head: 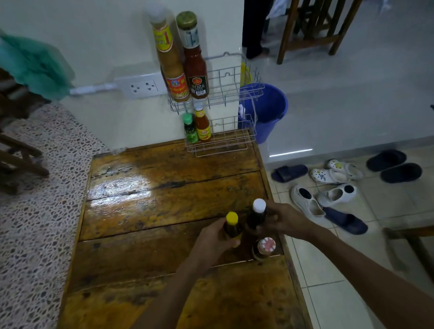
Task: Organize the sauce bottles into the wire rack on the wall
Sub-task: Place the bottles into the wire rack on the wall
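Note:
A two-tier wire rack (232, 79) hangs on the wall above the wooden table (162, 191). Its upper tier holds a tall yellow-labelled sauce bottle (170, 57) and a red sauce bottle (194, 61). On the lower tier stand a small green-capped bottle (190, 128) and a small orange bottle (202, 124). Near the table's right edge, my left hand (214, 241) grips a dark yellow-capped bottle (232, 224). My right hand (283, 218) holds a dark white-capped bottle (258, 212). A third bottle with a red-and-white cap (264, 246) stands just in front of them.
A blue bucket (268, 110) sits on the floor right of the rack. Several sandals and shoes (336, 184) lie on the tiles beside the table. A wall socket (143, 86) is left of the rack, and a green cloth (32, 65) hangs further left.

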Demonstrator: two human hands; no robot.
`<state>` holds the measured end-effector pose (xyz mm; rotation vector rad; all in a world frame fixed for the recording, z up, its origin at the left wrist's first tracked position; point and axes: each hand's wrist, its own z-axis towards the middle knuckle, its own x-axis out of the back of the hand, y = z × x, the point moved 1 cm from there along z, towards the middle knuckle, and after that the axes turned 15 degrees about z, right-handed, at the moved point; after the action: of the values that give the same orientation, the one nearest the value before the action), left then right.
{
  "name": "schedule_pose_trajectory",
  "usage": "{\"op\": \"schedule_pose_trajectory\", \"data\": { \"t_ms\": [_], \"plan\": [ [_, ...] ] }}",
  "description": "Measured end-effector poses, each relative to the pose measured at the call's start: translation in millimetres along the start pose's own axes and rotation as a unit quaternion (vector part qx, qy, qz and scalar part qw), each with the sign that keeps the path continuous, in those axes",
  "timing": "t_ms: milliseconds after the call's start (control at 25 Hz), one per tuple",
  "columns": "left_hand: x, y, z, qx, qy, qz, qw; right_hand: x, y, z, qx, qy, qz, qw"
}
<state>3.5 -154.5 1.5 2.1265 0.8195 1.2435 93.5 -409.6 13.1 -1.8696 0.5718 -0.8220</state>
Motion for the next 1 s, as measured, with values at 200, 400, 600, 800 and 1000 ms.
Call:
{"op": "schedule_pose_trajectory", "data": {
  "t_ms": [200,400,600,800,1000],
  "plan": [
    [34,17,19,-0.001,0.027,-0.050,0.998,18,-14,18,-0.010,0.029,0.073,0.997],
    [78,39,51,-0.009,0.063,-0.072,0.995,48,-54,52,0.010,0.066,0.181,0.981],
    [123,53,102,-0.042,0.126,-0.057,0.989,77,-83,101,0.043,0.103,0.184,0.977],
    [155,68,164,-0.067,0.212,-0.018,0.975,83,-104,155,0.116,0.252,0.065,0.959],
    [156,68,208,-0.040,0.260,0.042,0.964,86,-83,199,0.115,0.259,0.028,0.959]
  ]
}}
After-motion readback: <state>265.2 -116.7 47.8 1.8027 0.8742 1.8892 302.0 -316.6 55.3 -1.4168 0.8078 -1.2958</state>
